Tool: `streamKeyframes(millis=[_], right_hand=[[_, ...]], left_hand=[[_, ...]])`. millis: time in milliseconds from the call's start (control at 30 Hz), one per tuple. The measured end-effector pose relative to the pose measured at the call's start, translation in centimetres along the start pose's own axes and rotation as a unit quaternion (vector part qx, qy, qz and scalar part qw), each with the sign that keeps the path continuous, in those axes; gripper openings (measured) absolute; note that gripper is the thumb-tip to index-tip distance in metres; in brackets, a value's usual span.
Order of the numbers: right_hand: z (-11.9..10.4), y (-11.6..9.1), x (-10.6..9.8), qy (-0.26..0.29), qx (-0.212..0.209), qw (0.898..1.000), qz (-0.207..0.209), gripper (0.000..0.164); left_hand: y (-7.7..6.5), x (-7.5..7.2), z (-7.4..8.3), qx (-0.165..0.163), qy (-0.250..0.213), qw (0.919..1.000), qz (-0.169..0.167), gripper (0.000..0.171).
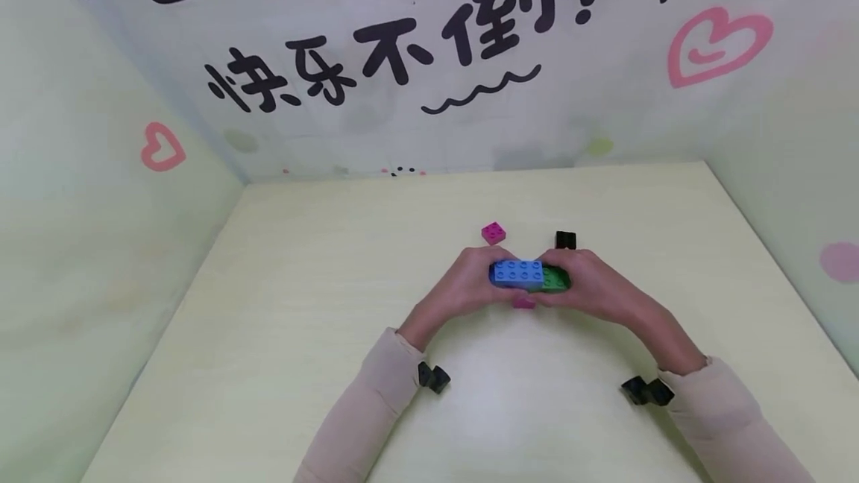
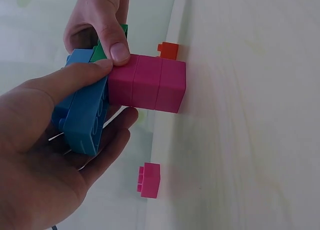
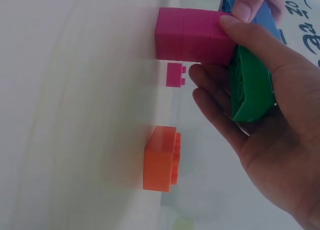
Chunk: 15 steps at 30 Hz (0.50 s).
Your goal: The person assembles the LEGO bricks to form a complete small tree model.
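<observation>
Left hand (image 2: 35, 170) grasping blue blocks (image 2: 84, 117), right hand (image 3: 290, 132) grasping green block (image 3: 254, 98); pink stack (image 3: 195, 35) underneath.

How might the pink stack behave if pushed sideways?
The pink stack likely won't bend: straight, flat walls. It may tip, looking narrower than the blue bricks and green brick above. It could separate at the visible seams.
</observation>
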State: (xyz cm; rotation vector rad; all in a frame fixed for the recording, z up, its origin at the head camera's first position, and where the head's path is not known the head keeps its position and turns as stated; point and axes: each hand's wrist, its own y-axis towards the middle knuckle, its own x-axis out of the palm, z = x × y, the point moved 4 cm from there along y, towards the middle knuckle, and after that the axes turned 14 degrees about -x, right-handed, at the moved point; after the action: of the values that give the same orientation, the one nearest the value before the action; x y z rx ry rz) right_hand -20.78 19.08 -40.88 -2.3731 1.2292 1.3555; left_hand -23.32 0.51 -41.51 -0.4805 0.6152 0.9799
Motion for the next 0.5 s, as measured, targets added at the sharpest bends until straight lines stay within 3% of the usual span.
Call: streamKeyframes(millis=[200, 333, 500], right_hand=[[-0.2, -0.4, -0.9, 0.009, -0.015, 1.000, 0.004, 0.039], [0.4, -1.2, -3.0, 0.026, -0.016, 0.998, 0.048, 0.036], [2.4, -0.9, -5.3, -0.041, 0.006, 0.994, 0.104, 0.026]], left_hand=[[0.2, 0.3, -0.4, 0.004, 0.007, 0.9999, 0.008, 0.047], [0.2, 0.3, -0.4, 0.009, 0.008, 0.9999, 0.004, 0.045], [0.1, 0.1, -0.5, 0.010, 0.017, 0.9998, 0.003, 0.044]])
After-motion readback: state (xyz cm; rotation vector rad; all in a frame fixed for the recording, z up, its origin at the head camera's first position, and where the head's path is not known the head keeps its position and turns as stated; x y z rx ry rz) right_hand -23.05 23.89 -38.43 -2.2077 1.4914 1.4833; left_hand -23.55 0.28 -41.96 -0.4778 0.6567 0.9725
